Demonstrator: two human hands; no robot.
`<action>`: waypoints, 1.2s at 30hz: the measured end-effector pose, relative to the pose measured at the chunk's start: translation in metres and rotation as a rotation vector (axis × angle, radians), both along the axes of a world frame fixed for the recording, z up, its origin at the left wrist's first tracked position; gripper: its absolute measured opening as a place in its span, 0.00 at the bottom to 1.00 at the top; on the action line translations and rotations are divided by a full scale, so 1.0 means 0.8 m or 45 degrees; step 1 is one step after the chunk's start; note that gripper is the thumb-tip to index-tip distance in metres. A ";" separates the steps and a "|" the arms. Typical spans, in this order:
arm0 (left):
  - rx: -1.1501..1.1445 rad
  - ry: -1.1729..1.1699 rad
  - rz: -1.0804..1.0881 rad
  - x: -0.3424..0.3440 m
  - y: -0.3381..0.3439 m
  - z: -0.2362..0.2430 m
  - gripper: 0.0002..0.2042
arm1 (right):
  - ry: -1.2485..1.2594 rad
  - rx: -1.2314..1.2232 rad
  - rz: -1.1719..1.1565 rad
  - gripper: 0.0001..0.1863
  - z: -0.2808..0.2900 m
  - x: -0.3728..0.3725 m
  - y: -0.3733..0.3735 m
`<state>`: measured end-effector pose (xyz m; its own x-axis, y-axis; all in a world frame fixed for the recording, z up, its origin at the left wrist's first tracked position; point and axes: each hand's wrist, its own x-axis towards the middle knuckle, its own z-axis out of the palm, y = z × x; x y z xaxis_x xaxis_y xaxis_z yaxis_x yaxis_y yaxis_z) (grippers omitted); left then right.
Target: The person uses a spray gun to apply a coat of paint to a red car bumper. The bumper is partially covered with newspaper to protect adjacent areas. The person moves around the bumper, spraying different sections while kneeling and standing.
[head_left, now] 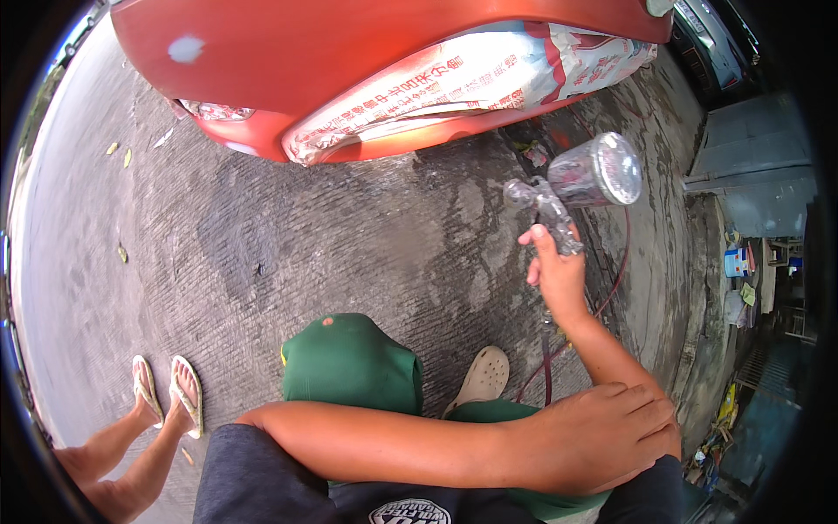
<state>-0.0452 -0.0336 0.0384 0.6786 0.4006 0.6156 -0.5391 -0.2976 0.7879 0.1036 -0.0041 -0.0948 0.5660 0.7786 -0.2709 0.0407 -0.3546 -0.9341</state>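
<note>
My right hand (552, 266) grips a metal spray gun (546, 210), smeared with paint, with a cup (594, 170) on top; a red hose (625, 253) runs below it. My left hand (598, 437) lies across my right arm near the elbow, its fingers curled over it. Ahead is a red car bumper (349, 44), with white printed paper (454, 79) masking part of it and a pale patch at its left. My knee (349, 367) in green cloth and a beige clog (484, 371) show below.
Rough, stained concrete (332, 227) surrounds the car. Another person's feet in flip-flops (185, 393) are at the lower left. At the right are another vehicle (703, 39), grey metal panels (755, 140), a blue-and-white container (738, 259) and assorted clutter along the edge.
</note>
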 end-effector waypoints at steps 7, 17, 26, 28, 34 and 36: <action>0.200 0.169 -0.067 0.004 0.005 0.006 0.19 | 0.010 -0.042 -0.077 0.20 -0.026 -0.106 0.033; 0.295 0.248 -0.003 0.003 0.001 -0.005 0.20 | -0.270 0.150 0.158 0.24 -0.055 -0.180 0.040; 0.266 0.215 0.022 0.000 -0.005 -0.004 0.13 | -0.502 0.294 0.288 0.20 -0.102 -0.195 0.022; 0.250 0.197 0.035 -0.002 -0.005 -0.004 0.12 | -0.568 0.225 0.356 0.18 -0.112 -0.194 0.016; 0.269 0.204 0.045 -0.001 -0.005 -0.007 0.12 | -0.520 0.242 0.235 0.17 -0.134 -0.206 0.007; 0.282 0.217 0.017 0.000 -0.006 -0.007 0.14 | -0.498 0.225 0.124 0.18 -0.142 -0.204 0.000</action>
